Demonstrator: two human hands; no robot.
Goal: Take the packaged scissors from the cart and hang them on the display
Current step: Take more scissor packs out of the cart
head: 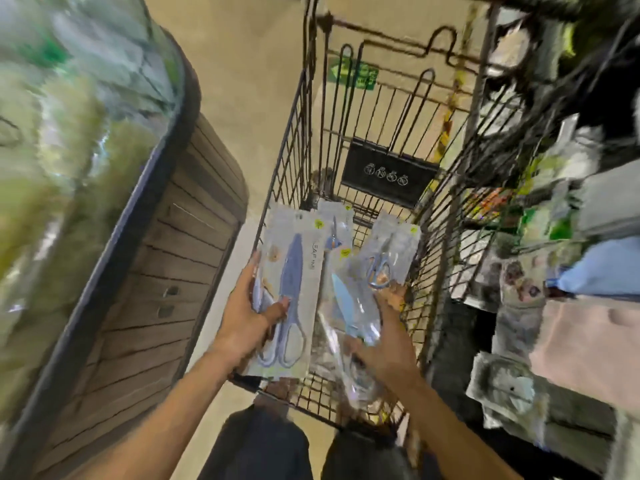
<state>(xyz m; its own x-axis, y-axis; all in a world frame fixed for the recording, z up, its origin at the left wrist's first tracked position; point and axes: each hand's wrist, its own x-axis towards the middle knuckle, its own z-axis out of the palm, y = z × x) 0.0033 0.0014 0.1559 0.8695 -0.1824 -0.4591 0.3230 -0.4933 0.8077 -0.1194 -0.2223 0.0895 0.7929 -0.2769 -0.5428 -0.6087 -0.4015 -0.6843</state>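
Head view: packaged scissors lifted over the cart (363,140)
At lower centre, left hand (247,320) grips 1 scissors pack (294,271), thumb across its front; right hand (388,344) holds 2 blurred clear packs (360,271). Best to keep hang holes uppermost and separate packs before reaching the display at right

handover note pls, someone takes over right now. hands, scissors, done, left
Left hand: grips one scissors pack, held above the cart.
Right hand: grips a loose bunch of packs over the cart, fingers under them; the count is too blurred to tell.
Done: packs lifted from the cart.
Left: turn to the display, hang every pack on it. The hooks can't be made out in this blurred frame, so find them first. Check the cart floor for stragglers.
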